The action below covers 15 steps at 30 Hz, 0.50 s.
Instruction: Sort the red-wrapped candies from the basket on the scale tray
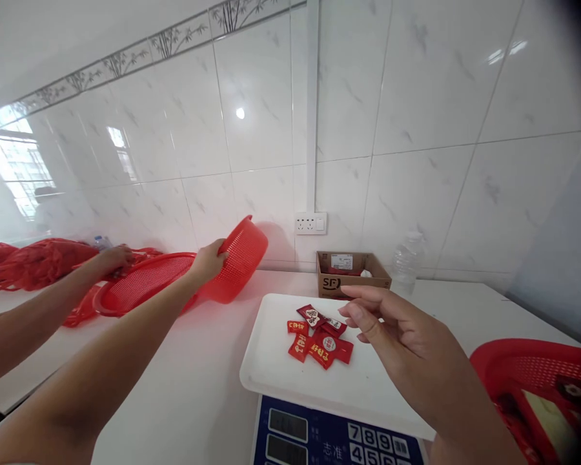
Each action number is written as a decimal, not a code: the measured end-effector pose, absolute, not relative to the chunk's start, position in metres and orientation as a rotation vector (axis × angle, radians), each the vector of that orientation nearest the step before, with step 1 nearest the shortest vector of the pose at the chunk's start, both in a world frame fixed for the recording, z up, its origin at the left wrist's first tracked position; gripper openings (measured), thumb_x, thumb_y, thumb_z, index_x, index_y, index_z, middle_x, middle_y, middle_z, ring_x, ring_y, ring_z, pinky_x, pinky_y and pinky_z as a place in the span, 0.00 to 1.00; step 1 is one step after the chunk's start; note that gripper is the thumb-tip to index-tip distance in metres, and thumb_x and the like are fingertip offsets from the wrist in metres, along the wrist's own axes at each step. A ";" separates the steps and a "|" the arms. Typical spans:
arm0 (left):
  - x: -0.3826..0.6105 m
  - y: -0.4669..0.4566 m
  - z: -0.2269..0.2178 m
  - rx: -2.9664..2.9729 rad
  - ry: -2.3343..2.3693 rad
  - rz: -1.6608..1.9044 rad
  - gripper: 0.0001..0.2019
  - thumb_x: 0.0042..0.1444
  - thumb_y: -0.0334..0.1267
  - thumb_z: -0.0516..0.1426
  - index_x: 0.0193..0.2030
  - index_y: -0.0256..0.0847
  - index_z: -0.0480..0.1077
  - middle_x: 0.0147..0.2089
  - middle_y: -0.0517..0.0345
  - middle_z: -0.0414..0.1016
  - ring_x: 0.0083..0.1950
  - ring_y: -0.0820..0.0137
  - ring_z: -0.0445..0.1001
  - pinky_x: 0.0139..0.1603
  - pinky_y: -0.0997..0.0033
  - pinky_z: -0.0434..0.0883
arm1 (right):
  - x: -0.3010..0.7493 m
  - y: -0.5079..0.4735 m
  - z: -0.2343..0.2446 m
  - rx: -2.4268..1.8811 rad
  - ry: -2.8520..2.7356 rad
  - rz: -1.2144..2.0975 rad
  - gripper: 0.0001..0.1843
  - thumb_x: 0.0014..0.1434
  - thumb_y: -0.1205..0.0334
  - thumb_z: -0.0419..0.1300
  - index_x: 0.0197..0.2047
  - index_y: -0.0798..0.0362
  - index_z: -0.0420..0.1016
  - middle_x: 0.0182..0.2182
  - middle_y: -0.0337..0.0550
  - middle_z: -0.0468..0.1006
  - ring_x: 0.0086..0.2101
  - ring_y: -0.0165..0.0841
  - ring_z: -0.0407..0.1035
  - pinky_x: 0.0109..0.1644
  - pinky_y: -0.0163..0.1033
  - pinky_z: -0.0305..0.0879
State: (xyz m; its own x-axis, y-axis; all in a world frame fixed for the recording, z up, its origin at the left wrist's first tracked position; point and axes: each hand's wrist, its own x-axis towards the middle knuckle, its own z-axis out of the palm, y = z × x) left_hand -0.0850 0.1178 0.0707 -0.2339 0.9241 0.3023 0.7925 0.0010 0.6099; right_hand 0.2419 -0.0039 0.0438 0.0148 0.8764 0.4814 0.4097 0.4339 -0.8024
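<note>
Holding tilted basket (244, 261), carton (330, 284), bottle (407, 263) behind scale (278, 374)

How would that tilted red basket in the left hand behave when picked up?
Probably light: the red basket has perforated walls, and just the left hand grips its edge. Likely fairly stiff, since its tilted sides show no sagging.

Bright light glares off the glossy wall tiles (343, 129), while black vignetting darkens the right edge.

wall socket (310, 223) | cardboard box (351, 282) | clear bottle (407, 266) beside it | probably a window (15, 171), far left
</note>
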 end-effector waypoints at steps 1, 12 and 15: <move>-0.092 0.117 0.073 1.755 2.102 1.087 0.16 0.62 0.41 0.56 0.55 0.39 0.67 0.53 0.50 0.71 0.48 0.63 0.74 0.47 0.56 0.74 | 0.241 -0.004 0.044 -1.148 -1.600 0.528 0.17 0.60 0.48 0.55 0.46 0.46 0.78 0.40 0.42 0.83 0.33 0.37 0.77 0.29 0.36 0.72; -0.139 0.074 0.077 1.368 1.823 1.311 0.13 0.60 0.42 0.58 0.47 0.37 0.71 0.41 0.53 0.77 0.37 0.67 0.77 0.38 0.63 0.77 | 0.238 0.001 0.040 -1.151 -1.656 0.504 0.18 0.58 0.48 0.56 0.46 0.46 0.79 0.39 0.44 0.84 0.30 0.37 0.78 0.25 0.36 0.72; -0.146 0.067 0.073 1.324 1.730 1.444 0.14 0.52 0.45 0.63 0.41 0.39 0.73 0.35 0.53 0.79 0.34 0.64 0.79 0.36 0.63 0.77 | 0.237 0.000 0.040 -1.159 -1.661 0.499 0.18 0.58 0.48 0.56 0.46 0.47 0.79 0.39 0.44 0.84 0.30 0.38 0.78 0.25 0.36 0.72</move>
